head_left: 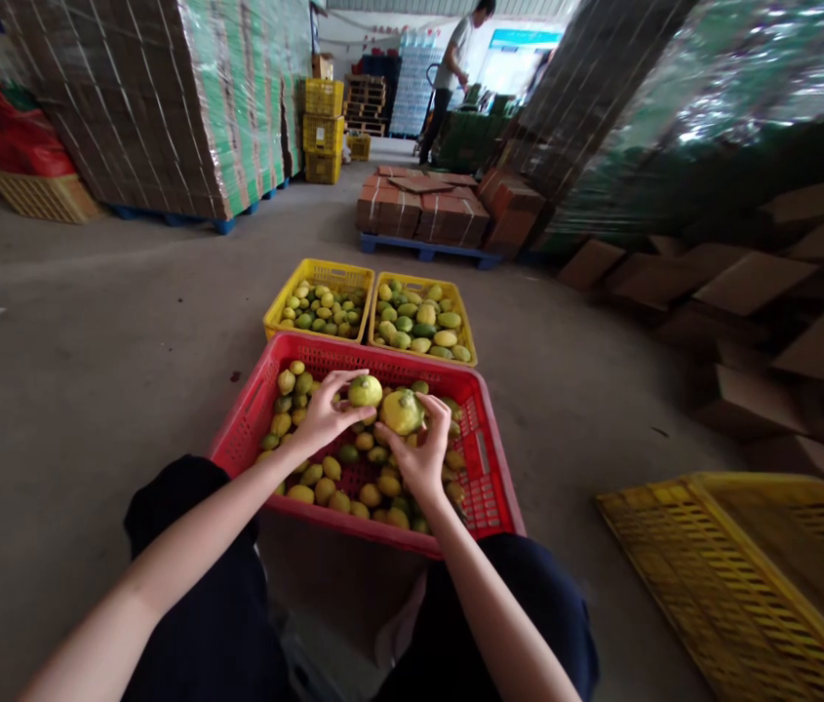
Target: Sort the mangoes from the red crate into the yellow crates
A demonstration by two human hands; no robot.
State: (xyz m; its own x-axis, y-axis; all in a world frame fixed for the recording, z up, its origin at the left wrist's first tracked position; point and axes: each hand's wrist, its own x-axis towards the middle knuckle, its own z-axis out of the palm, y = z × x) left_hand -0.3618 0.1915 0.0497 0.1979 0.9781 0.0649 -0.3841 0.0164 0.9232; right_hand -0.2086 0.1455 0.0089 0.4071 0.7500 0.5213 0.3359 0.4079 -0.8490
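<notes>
Above the near red crate (353,527), I see the left hand (328,411) pinching a smaller fruit (366,391) and the right hand (426,453) grasping a larger fruit (402,413), both probably firm, light, slightly slippery, best held around the middle.

The left hand (325,413) grips a smaller fruit (365,391), the right hand (422,458) a bigger fruit (402,413); below both grips sits a red crate (493,463).
</notes>
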